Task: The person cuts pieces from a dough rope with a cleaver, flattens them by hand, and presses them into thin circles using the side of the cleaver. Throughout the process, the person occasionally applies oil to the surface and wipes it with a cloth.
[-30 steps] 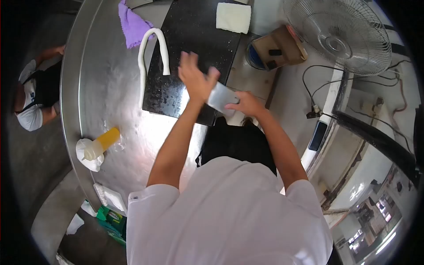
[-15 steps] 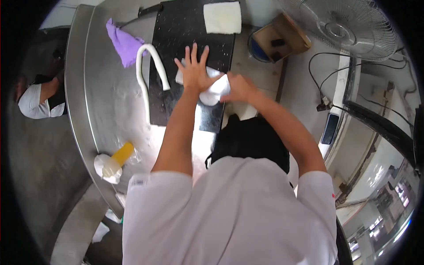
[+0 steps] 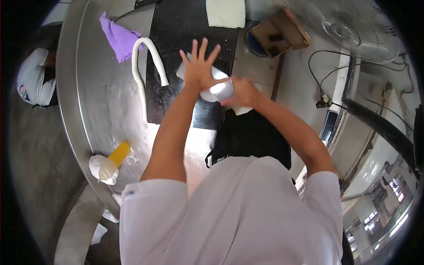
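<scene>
On the black board [image 3: 181, 26], my left hand [image 3: 199, 73] lies flat with fingers spread, its palm over a broad shiny metal blade that looks like a cleaver [image 3: 222, 91]. My right hand [image 3: 244, 93] is closed at the blade's near right end; the handle is hidden inside the fist. Whatever lies under the blade cannot be made out. Left of my left hand, a long white dough rope [image 3: 138, 79] bends in a hook, one end on the board and the rest on the steel table [image 3: 106, 101].
A purple cloth [image 3: 118, 39] and a folded cream cloth [image 3: 225, 13] lie at the far side. A yellow squeeze bottle [image 3: 115, 160] lies at left. A cardboard box [image 3: 279, 33], a fan [image 3: 342, 31] and cables are at right. Another person [image 3: 35, 79] is beyond the table's left edge.
My left hand has shifted slightly right and turned a little, with the blade swinging beneath it. A pale patch now shows below my right hand.
</scene>
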### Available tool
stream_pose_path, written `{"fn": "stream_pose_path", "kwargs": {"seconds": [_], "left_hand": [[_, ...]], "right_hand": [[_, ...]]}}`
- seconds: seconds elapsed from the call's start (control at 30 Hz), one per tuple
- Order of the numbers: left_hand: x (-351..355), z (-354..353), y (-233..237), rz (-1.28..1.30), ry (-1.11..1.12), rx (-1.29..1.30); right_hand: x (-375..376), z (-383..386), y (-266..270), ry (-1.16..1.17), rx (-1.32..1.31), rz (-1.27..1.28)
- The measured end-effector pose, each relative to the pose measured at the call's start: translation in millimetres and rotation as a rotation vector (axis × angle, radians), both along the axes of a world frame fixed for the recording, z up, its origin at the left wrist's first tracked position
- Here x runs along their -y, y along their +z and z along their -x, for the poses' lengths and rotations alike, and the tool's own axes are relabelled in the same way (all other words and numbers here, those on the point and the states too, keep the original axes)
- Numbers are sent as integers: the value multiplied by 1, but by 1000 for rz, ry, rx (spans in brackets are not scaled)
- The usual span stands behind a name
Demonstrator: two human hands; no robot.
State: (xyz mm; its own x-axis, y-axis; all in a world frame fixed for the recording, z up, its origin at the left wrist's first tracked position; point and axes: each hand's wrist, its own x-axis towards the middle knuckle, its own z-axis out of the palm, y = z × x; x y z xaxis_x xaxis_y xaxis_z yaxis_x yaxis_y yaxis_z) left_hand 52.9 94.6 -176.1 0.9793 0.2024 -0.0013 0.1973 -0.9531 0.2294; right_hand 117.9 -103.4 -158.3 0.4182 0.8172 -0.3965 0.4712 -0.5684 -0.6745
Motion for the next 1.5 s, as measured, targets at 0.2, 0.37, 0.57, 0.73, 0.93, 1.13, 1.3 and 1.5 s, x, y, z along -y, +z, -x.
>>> {"fn": "stream_pose_path", "kwargs": {"seconds": [0.2, 0.37, 0.57, 0.73, 0.93, 1.13, 1.3, 1.5], "left_hand": [[27, 5, -2, 30, -73, -71], [-6, -31, -5, -34, -5, 58], [41, 23, -10, 55, -188, -80], [35, -15, -7, -40, -13, -41], [25, -8, -8, 8, 60, 28], [50, 8, -13, 24, -3, -52], [29, -21, -7, -34, 252, 25], [47, -6, -13, -36, 130, -83]], "right_hand": [[40, 26, -26, 6, 114, -21], [-8, -42, -23, 55, 30, -91], [48, 34, -33, -55, -65, -4], [33, -26, -25, 59, 49, 47], [18, -40, -13, 203, 35, -4], [43, -37, -26, 216, -25, 38], [-6, -87, -10, 350, 70, -35], [24, -65, -25, 308, -8, 75]]}}
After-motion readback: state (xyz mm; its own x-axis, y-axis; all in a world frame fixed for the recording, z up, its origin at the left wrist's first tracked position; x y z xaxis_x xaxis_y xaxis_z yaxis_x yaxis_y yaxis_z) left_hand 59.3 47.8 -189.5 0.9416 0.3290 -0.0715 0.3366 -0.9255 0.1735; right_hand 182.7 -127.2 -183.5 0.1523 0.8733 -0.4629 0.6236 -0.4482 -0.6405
